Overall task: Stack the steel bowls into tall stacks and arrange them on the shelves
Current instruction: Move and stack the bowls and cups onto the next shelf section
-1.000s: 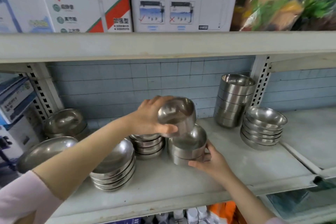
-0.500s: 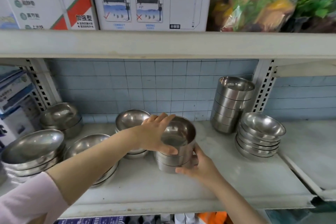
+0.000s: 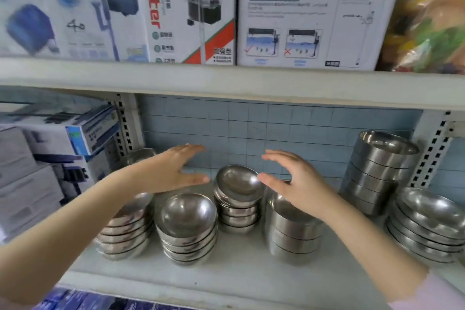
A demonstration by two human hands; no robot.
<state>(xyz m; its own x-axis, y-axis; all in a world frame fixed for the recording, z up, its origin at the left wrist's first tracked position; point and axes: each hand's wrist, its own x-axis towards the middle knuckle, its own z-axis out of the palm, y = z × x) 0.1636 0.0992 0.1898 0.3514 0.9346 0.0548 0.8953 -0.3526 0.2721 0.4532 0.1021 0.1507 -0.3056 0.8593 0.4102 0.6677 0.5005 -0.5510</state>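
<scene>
Several stacks of steel bowls stand on the white shelf (image 3: 241, 282). A short stack of straight-sided bowls (image 3: 293, 236) sits mid-shelf, partly under my right hand (image 3: 297, 184). Behind it to the left is a small stack of shallow bowls (image 3: 237, 199) with its top bowl tilted. My left hand (image 3: 173, 171) hovers left of that stack and my right hand hovers right of it, both with fingers straight and holding nothing. More stacks stand at front centre (image 3: 187, 229) and at the left (image 3: 125, 231).
A tall stack of straight-sided bowls (image 3: 380, 171) stands at the back right, with a stack of wide bowls (image 3: 427, 226) in front of it. Boxed goods (image 3: 63, 138) fill the left bay. Filter boxes (image 3: 191, 10) line the upper shelf (image 3: 226, 83).
My left hand set its bowl onto the straight-sided stack and let go. Both hands lifted off that stack and now hover open either side of the shallow stack behind. The view shifted left.
</scene>
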